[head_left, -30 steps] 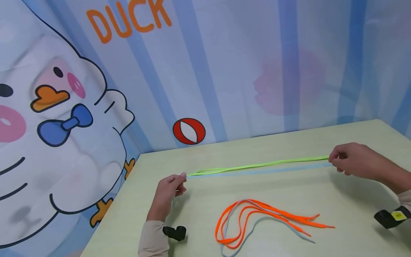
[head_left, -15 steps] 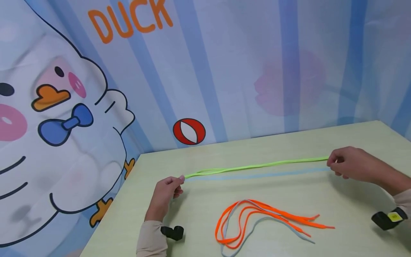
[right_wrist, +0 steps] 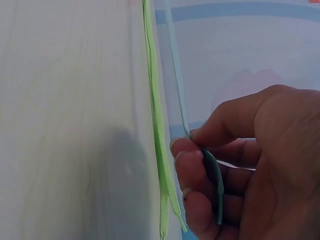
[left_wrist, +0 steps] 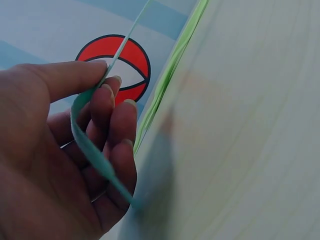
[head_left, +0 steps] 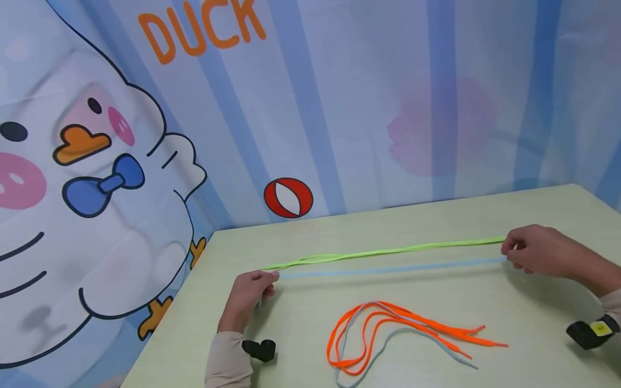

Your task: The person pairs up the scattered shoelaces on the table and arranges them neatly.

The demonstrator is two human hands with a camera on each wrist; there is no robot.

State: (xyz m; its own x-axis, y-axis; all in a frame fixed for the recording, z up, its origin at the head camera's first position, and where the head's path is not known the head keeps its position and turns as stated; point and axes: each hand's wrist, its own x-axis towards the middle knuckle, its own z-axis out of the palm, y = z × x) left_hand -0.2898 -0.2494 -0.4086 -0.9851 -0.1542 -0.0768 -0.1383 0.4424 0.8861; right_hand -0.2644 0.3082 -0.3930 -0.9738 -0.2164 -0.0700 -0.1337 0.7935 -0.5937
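Above the desk (head_left: 514, 210), a pale blue lace (head_left: 388, 269) runs almost straight between my left hand (head_left: 249, 296) and my right hand (head_left: 543, 250), just nearer to me than the green laces (right_wrist: 156, 100), which lie stretched along the wood. Thumb and fingers pinch the blue one on both sides; a loose tail curves across my left palm, and a shorter one hangs inside my right fingers. I take this to be the straightening step, one lace drawn out flat next to the green. What the next move seems to call for is an even pull from both sides and a level lowering, so the blue settles beside the green without a twist (too slack and it would likely bow in the middle). Counting up: two hands, both busy, and one blue lace between them. Of the green I make out two ends near my right hand, though whether that is two laces or one doubled I cannot tell. Closer to me lie the orange laces (head_left: 446, 326) in a looped bunch, three tips showing, their true number hidden in the overlaps, and one grey lace (head_left: 409, 330) winding through them.
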